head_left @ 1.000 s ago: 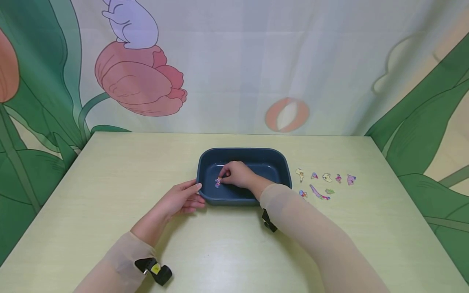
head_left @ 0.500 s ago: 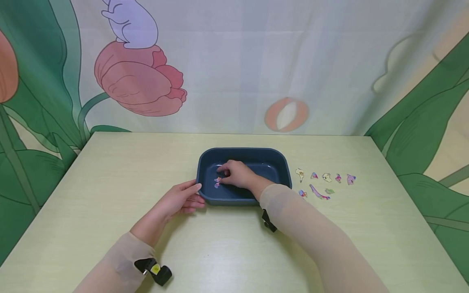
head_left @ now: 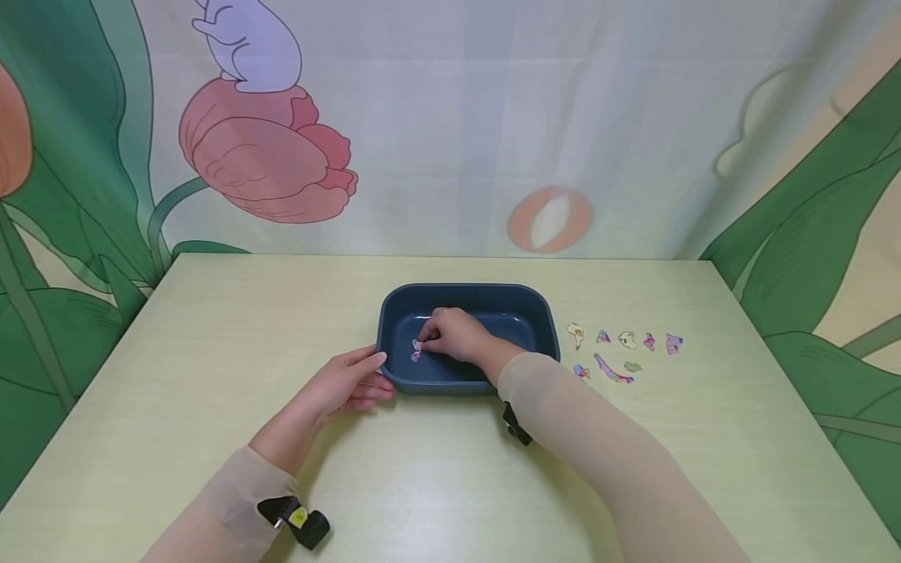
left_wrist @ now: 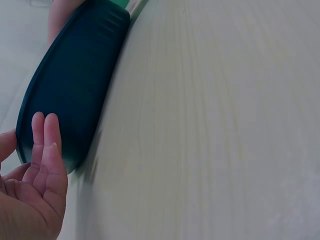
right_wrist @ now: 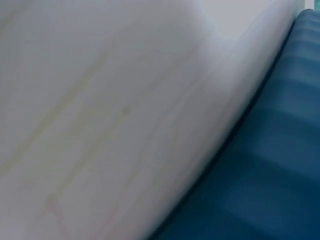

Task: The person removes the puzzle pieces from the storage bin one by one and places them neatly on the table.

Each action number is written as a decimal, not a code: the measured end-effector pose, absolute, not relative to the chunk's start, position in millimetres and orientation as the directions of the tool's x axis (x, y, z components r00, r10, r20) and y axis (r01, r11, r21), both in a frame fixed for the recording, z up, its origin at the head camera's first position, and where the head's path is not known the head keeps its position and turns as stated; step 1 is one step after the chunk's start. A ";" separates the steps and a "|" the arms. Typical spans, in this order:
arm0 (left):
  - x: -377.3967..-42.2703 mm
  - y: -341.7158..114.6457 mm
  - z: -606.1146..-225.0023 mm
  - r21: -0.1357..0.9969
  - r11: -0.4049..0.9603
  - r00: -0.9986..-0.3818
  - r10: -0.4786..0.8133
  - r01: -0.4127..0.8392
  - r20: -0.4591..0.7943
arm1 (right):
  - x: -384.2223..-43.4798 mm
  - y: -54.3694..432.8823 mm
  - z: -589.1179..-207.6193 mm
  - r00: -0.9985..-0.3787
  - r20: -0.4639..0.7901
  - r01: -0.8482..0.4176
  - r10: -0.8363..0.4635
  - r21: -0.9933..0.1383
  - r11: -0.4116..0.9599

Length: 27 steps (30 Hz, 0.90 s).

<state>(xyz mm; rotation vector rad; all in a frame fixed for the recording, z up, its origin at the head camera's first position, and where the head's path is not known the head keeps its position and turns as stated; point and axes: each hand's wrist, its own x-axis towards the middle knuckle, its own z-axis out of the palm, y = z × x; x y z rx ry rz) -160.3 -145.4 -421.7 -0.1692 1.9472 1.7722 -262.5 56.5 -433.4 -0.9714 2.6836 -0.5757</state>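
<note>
A dark blue rectangular basin (head_left: 464, 387) sits on the table. My right hand (head_left: 459, 336) reaches inside it, thumb and index finger pinching the right edge of a small pink-and-purple sticker (head_left: 416, 353) near the basin's left side. At the basin's left end my left hand (head_left: 349, 381) rests with the thumb at the rim and the other fingers extended along the outside. Those fingers show straight against the outer wall in the left wrist view. The right wrist view has the basin's outer side (right_wrist: 270, 180) but not the hand.
Right of the basin, several small cut-out stickers lie on the table (head_left: 211, 336), among them a purple one (head_left: 673, 345), a green one (head_left: 633, 367) and a long curved multicoloured one (head_left: 614, 370). A printed curtain (head_left: 436, 133) hangs behind the table.
The right index finger lifted away from the thumb half a second ago and has come back down to the sticker. The sticker sits slightly further left. The left hand stays put.
</note>
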 end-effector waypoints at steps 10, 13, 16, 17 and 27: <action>-159.1 -147.1 -421.4 0.900 0.156 -0.872 0.227 -0.407 -0.433 | -261.6 56.6 -428.5 -0.760 -0.055 -0.584 -0.648 -0.380 0.717; -159.8 -145.4 -422.3 0.902 0.150 -0.873 0.229 -0.406 -0.431 | -261.4 61.5 -425.9 -0.763 -0.004 -0.587 -0.646 -0.413 0.696; -160.5 -143.1 -423.1 0.904 0.139 -0.873 0.236 -0.404 -0.426 | -259.9 68.8 -424.1 -0.768 0.039 -0.583 -0.640 -0.456 0.672; -160.7 -142.6 -423.3 0.904 0.137 -0.873 0.236 -0.405 -0.427 | -259.2 71.5 -423.8 -0.769 0.053 -0.582 -0.638 -0.471 0.663; -159.6 -141.0 -422.6 0.913 0.131 -0.890 0.207 -0.387 -0.407 | -246.8 96.0 -416.7 -0.741 0.135 -0.587 -0.658 -0.605 0.538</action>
